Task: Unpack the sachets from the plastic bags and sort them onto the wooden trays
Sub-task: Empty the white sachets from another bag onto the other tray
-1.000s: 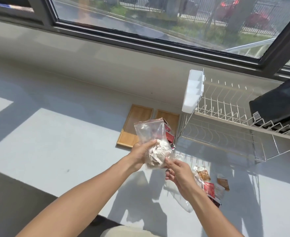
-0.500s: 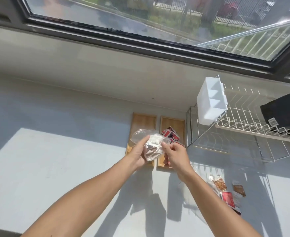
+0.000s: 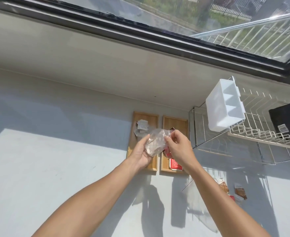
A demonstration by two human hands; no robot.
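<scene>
A crumpled clear plastic bag (image 3: 155, 143) hangs over two wooden trays, gripped from both sides. My left hand (image 3: 140, 153) holds its lower left side and my right hand (image 3: 178, 147) pinches its right edge. Several white sachets (image 3: 141, 126) lie on the left wooden tray (image 3: 153, 119). The right wooden tray (image 3: 181, 124) holds red sachets (image 3: 175, 164), partly hidden by my right hand. Whether the bag still holds sachets is unclear.
A white wire dish rack (image 3: 253, 134) with a white plastic caddy (image 3: 224, 108) and a black item (image 3: 289, 117) stands right of the trays. Another clear bag (image 3: 197, 200) and loose brown and red sachets (image 3: 240, 192) lie on the grey counter at the right front.
My hands carried the bag forward over the trays. The white sachets that filled the bag now lie on the left tray, and the bag looks flattened.
</scene>
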